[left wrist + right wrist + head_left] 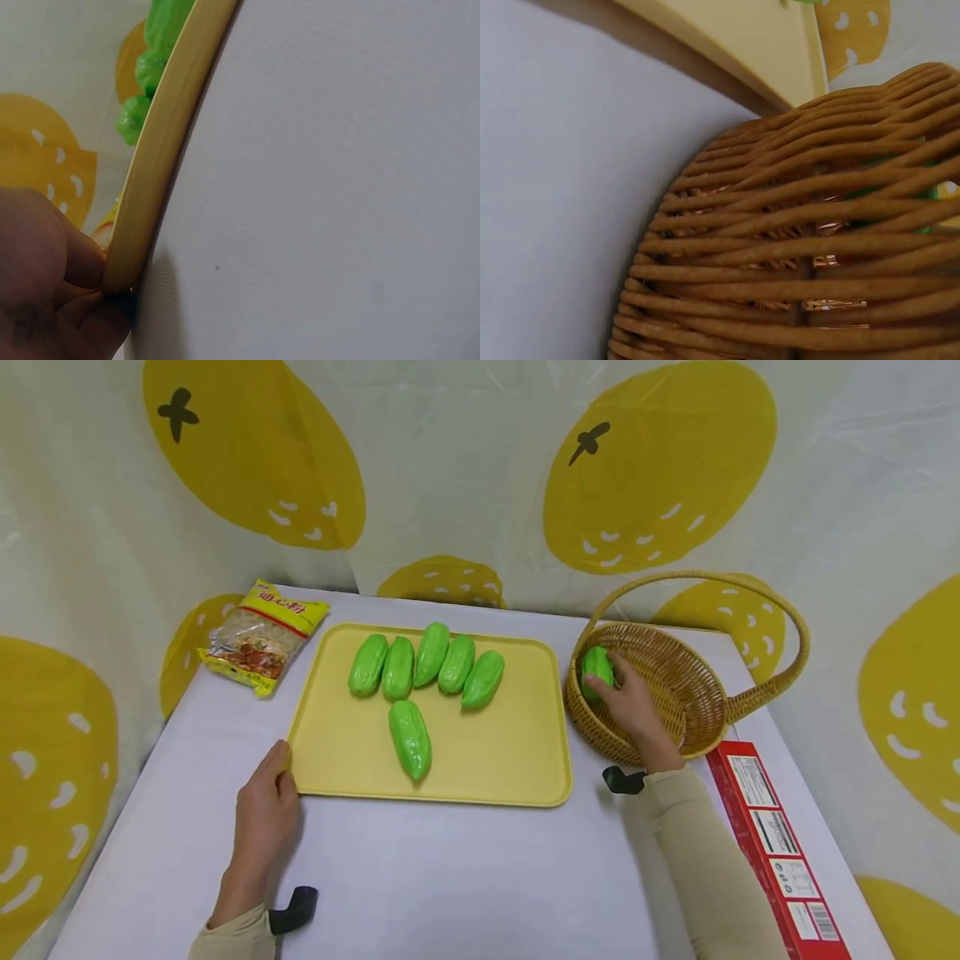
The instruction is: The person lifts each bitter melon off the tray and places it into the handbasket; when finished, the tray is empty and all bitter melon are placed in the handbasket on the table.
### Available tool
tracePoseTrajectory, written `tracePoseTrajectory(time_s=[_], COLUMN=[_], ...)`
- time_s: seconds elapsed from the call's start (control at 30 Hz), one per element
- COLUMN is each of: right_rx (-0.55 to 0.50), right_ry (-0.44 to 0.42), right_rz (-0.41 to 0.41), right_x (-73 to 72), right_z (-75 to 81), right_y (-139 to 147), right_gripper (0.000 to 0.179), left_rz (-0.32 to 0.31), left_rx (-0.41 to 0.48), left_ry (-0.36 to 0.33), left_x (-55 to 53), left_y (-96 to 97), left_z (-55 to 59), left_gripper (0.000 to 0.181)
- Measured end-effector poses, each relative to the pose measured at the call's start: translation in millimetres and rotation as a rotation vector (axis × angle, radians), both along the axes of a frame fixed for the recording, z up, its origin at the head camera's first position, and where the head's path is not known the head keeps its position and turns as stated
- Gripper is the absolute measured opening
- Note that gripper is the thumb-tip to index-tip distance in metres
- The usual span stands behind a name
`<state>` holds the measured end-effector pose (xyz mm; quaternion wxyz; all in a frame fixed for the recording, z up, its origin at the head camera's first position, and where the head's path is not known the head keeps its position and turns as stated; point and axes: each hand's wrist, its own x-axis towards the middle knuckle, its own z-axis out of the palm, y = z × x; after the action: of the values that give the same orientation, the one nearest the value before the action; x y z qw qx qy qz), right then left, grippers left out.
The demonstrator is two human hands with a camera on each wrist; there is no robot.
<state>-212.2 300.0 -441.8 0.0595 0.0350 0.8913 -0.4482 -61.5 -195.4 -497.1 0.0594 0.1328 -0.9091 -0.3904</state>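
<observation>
Several glossy green ridged toy vegetables (410,739) lie on a yellow tray (495,760), most in a row along its far side and one nearer the front. My left hand (266,802) grips the tray's near left corner; in the left wrist view, the thumb is on one side of the rim (161,150) and fingers are beneath. Inside the wicker basket (693,693), my right hand (633,706) holds another green toy vegetable (597,670) near the left wall. The right wrist view shows mostly basket weave (795,247), which hides that hand.
A yellow bag of dry food (262,635) lies left of the tray at the back. The basket's tall handle (795,635) arches over its far right side. A red box (776,843) lies along the table's right side, next to my right forearm. White cloth covers the table (465,877).
</observation>
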Motion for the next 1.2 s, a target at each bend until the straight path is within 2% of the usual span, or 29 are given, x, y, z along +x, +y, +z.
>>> tracePoseTrajectory(time_s=[0.17, 0.43, 0.63, 0.9, 1.07, 1.2], right_rx=[0.064, 0.034, 0.066, 0.059, 0.016, 0.024], right_ry=[-0.007, -0.07, -0.058, -0.087, -0.12, -0.136], right_rz=[0.031, 0.07, 0.095, 0.075, 0.07, 0.06], right_x=[-5.3, -5.2, -5.7, -8.0, -7.3, -1.6], right_z=[-4.2, -7.5, -9.5, -9.7, -5.7, 5.3], right_y=[-0.1, -0.7, -1.1, 0.8, 1.8, 0.1], right_gripper=[0.081, 0.08, 0.075, 0.077, 0.079, 0.08], left_rz=[0.003, 0.002, 0.004, 0.012, 0.015, 0.015], left_rx=[-0.002, 0.001, 0.0, 0.013, 0.016, 0.01], left_ry=[-0.022, 0.005, -0.009, -0.027, -0.028, -0.027], left_x=[-1.2, -0.9, -0.6, -1.3, -0.9, -0.4], left_y=[0.0, -1.0, 0.5, 2.0, 1.9, 1.2], left_z=[-0.3, -3.7, -3.3, -2.6, -3.0, -2.5], left_gripper=[0.052, 0.051, 0.052, 0.052, 0.052, 0.052])
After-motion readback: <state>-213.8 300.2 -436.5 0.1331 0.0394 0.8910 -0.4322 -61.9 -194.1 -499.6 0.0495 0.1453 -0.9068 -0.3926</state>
